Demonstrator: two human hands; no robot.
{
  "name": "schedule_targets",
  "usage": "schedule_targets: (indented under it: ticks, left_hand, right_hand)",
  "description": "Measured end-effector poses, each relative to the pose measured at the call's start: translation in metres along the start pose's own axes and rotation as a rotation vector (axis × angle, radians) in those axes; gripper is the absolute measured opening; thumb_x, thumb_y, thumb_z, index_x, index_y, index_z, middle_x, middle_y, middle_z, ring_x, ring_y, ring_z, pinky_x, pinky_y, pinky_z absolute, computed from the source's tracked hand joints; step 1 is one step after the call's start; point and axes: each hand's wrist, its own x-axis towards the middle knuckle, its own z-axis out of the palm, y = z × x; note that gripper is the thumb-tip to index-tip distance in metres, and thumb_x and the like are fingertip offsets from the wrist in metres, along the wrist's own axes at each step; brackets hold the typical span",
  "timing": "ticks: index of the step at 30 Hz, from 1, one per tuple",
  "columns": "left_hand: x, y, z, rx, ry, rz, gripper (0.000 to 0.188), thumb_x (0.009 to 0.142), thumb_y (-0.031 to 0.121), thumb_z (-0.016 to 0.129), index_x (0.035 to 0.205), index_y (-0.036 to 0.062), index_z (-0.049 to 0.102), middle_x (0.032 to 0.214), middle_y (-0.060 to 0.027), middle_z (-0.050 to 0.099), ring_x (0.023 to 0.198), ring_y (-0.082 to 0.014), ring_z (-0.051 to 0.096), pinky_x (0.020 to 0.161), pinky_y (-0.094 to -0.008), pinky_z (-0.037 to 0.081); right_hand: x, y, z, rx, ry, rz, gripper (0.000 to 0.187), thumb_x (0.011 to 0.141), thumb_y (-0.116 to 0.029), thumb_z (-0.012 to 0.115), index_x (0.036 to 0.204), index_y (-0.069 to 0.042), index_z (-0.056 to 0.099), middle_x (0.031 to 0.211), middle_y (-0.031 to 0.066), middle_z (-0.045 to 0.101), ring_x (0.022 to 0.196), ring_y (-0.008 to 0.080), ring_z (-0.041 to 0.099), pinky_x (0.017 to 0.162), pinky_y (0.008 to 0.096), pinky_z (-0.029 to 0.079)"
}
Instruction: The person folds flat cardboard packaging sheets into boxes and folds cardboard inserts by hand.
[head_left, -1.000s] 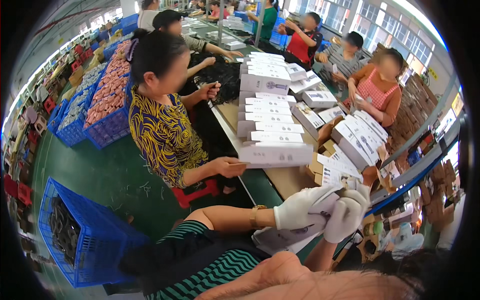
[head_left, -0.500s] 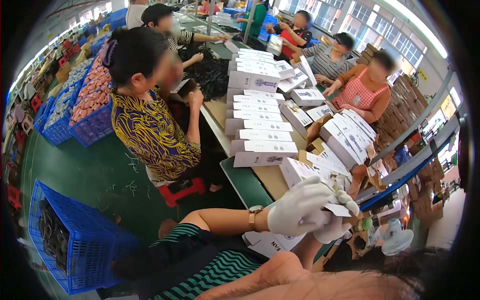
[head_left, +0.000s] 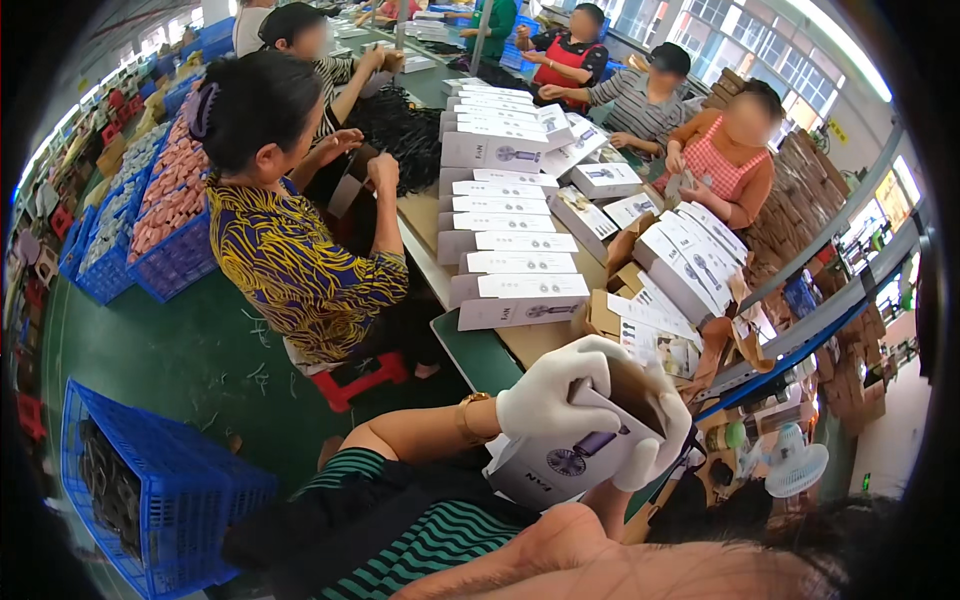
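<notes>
A white carton (head_left: 560, 462) with a purple fan picture is held up in front of me, tilted, its open end showing the brown inside. Both of my hands wear white gloves. My left hand (head_left: 560, 390) grips the carton's upper left edge, fingers curled over it. On the other side, my right hand (head_left: 655, 430) wraps around the rim by the open end. Just beyond my hands lie printed sheets (head_left: 655, 345) and an open brown box (head_left: 597, 315). Farther up the table, a row of white cartons (head_left: 525, 290) lies closely lined up.
A blue crate (head_left: 165, 510) of dark parts stands at lower left. A co-worker in a patterned top (head_left: 300, 260) sits to my left beside a red stool (head_left: 360, 380). More co-workers line the table. A metal post (head_left: 830, 230) and small white fan (head_left: 797, 465) are at right.
My hands, close together over a small white flap before, have moved apart and now hold the carton between them. The carton has come up into fuller view. Co-workers' hands have shifted.
</notes>
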Motion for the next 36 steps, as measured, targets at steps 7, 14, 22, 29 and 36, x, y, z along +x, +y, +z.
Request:
schedule_targets:
  ticks: [7,14,22,29,36]
  left_hand:
    - [0.003,-0.011,-0.005,-0.015,-0.003,-0.31,0.063,0.07,0.01,0.08,0.125,0.0013,0.048,0.111,-0.012,0.058,0.104,-0.0194,0.057,0.093,-0.0322,0.046]
    - [0.015,-0.081,-0.037,0.679,-0.384,-0.585,0.085,0.073,0.03,0.076,0.146,0.0088,0.037,0.126,-0.0171,0.054,0.116,-0.0369,0.054,0.097,-0.0427,0.046]
    - [-0.021,-0.164,-0.007,1.278,-0.199,-0.08,0.056,0.078,0.024,0.068,0.129,0.0057,0.053,0.126,-0.0151,0.053,0.125,-0.0352,0.044,0.111,-0.0525,0.027]
    - [-0.066,-0.118,0.058,0.705,-0.364,-0.498,0.1,0.069,0.034,0.083,0.144,-0.0029,0.028,0.141,-0.0225,0.04,0.129,-0.0404,0.042,0.106,-0.0403,0.04]
    - [-0.065,-0.105,0.063,0.648,-0.306,-0.643,0.101,0.064,0.026,0.084,0.142,-0.0049,0.028,0.128,-0.0221,0.046,0.12,-0.0387,0.046,0.101,-0.0409,0.043]
  right_hand:
    - [0.004,0.03,-0.014,0.004,-0.061,0.045,0.034,0.097,-0.03,0.056,0.098,0.003,0.055,0.098,0.0213,0.063,0.105,0.0339,0.06,0.097,0.0489,0.045]
    - [0.005,0.087,-0.068,-0.6,-0.089,0.278,0.032,0.09,-0.006,0.06,0.121,0.002,0.056,0.124,0.0143,0.059,0.115,0.0235,0.056,0.101,0.0325,0.042]
    - [-0.062,0.092,-0.131,-1.427,-0.381,0.393,0.053,0.08,-0.029,0.07,0.125,-0.003,0.057,0.133,0.0161,0.052,0.129,0.0421,0.041,0.108,0.049,0.035]
    - [-0.049,0.094,-0.117,-1.343,-0.305,0.238,0.028,0.081,-0.021,0.069,0.105,-0.007,0.068,0.119,0.0098,0.062,0.123,0.0372,0.047,0.103,0.0471,0.038]
    - [-0.047,0.091,-0.113,-1.259,-0.22,0.089,0.013,0.078,-0.012,0.07,0.09,-0.008,0.07,0.102,0.006,0.067,0.114,0.0325,0.055,0.102,0.045,0.04]
